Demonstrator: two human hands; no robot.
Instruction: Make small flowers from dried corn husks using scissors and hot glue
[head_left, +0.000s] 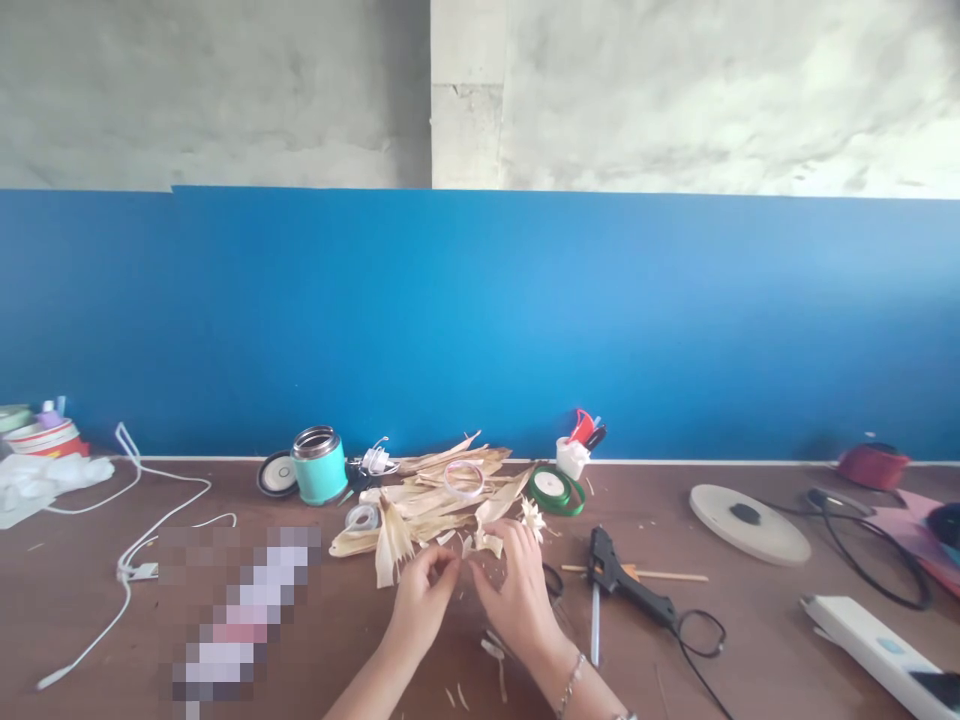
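Observation:
My left hand [422,598] and my right hand [516,590] meet over the brown table [750,660], fingers pinched together around small pale strips of dried corn husk [480,545]. A heap of dried husks [442,495] lies just beyond my fingers. A small husk flower [534,517] sits beside my right hand's fingertips. The right wrist wears a thin bracelet [571,682].
A black glue gun [626,585] with its cord lies right of my hand, beside a wooden stick [667,574]. Green ribbon spool [555,489], teal tin [319,464], tape rolls, a white cable [142,540], a round white lid [748,523] and a power strip [877,645] are spread about. The blue wall panel [480,320] backs the table.

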